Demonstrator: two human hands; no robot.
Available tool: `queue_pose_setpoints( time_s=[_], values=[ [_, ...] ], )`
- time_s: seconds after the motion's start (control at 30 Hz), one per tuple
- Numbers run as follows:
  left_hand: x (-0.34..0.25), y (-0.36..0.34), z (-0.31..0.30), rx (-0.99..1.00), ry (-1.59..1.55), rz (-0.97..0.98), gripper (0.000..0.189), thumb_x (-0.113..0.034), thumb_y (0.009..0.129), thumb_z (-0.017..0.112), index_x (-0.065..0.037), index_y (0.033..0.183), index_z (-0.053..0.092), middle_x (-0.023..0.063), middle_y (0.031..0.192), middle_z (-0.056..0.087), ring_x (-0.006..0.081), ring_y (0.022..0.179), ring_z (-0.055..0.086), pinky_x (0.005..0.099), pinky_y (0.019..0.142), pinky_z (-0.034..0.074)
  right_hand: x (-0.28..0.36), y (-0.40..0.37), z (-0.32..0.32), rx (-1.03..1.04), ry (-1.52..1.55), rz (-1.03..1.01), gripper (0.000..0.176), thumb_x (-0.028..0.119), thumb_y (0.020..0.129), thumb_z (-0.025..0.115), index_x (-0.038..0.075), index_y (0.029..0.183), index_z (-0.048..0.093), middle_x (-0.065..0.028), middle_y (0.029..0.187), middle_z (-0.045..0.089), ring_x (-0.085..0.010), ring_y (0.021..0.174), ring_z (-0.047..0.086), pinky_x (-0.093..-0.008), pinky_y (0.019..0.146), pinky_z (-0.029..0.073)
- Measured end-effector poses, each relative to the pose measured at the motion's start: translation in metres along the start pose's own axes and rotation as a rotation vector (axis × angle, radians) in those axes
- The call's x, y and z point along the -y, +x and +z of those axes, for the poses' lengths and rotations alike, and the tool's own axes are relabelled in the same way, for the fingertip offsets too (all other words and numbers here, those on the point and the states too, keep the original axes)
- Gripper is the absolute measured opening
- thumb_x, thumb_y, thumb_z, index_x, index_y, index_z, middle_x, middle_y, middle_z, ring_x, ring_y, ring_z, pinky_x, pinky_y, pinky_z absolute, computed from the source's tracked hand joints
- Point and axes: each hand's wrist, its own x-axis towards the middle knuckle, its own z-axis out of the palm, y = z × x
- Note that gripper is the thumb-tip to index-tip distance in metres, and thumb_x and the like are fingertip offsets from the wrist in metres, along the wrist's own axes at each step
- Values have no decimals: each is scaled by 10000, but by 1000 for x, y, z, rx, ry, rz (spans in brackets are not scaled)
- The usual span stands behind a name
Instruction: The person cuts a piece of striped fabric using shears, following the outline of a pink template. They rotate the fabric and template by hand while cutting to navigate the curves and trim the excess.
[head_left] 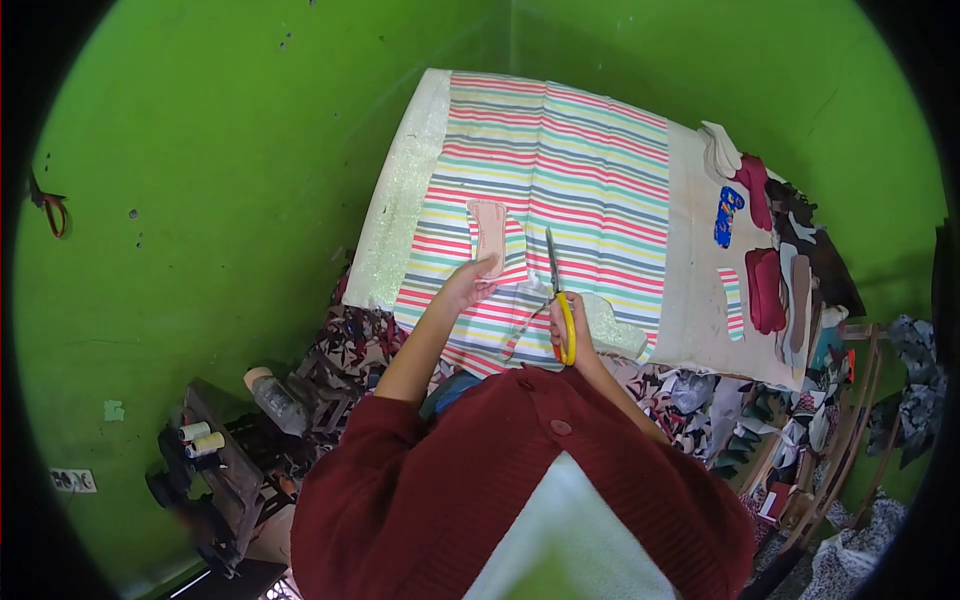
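My left hand [468, 286] pinches the lower end of a pale pink sole-shaped pattern [489, 226], together with a piece of striped fabric [515, 250] under it. My right hand [578, 330] grips scissors [566, 325] with yellow handles, their blades pointing up and away from me, just right of the pattern. Beneath both hands lies a large striped cloth [600, 190] in red, green, yellow and grey. Near my right hand its front part is cut away, and the pale, glittery surface [612, 330] below shows. A thin striped offcut [520, 330] lies between my hands.
On the table's right side lie a blue patterned piece [724, 218], a striped sole-shaped piece [731, 303] and maroon stacks [765, 290]. Thread spools [205, 444] and a plastic bottle [275, 398] are at lower left. Fabric scraps [700, 400] fill the space below the table edge.
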Motion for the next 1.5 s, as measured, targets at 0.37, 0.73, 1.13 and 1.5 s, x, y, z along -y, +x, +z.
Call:
queue_pose_setpoints(
  time_s=[0.37, 0.73, 1.13, 1.5],
  values=[
    [-32, -1, 37, 72, 50, 271, 367, -43, 758, 612, 15, 1086, 459, 112, 1001, 566, 184, 879, 575, 304, 760, 465, 22, -19, 3, 225, -166, -322, 447, 153, 807, 583, 52, 1140, 303, -39, 845, 486, -71, 706, 455, -180, 578, 374],
    [6, -12, 64, -26, -419, 342, 327, 41, 798, 509, -8, 1107, 411, 137, 1056, 510, 233, 930, 549, 336, 768, 490, 38, -6, 35, -159, 67, -269, 377, 137, 745, 660, 63, 987, 380, 9, 651, 463, -46, 469, 413, -180, 402, 342],
    [15, -56, 86, -78, -265, 436, 293, -42, 810, 543, -4, 1071, 416, 99, 978, 527, 187, 881, 555, 337, 679, 500, 41, 21, 50, -137, 98, -243, 482, 48, 705, 677, 72, 1050, 341, -18, 728, 472, -69, 601, 465, -196, 503, 395],
    [1, -78, 86, 154, -393, 353, 297, -107, 847, 511, -46, 1111, 391, 68, 1051, 507, 168, 974, 509, 328, 799, 446, 60, 15, 52, -115, 335, -165, 428, 21, 707, 650, 79, 1036, 381, -30, 790, 501, -120, 631, 533, -234, 538, 455]
  ],
)
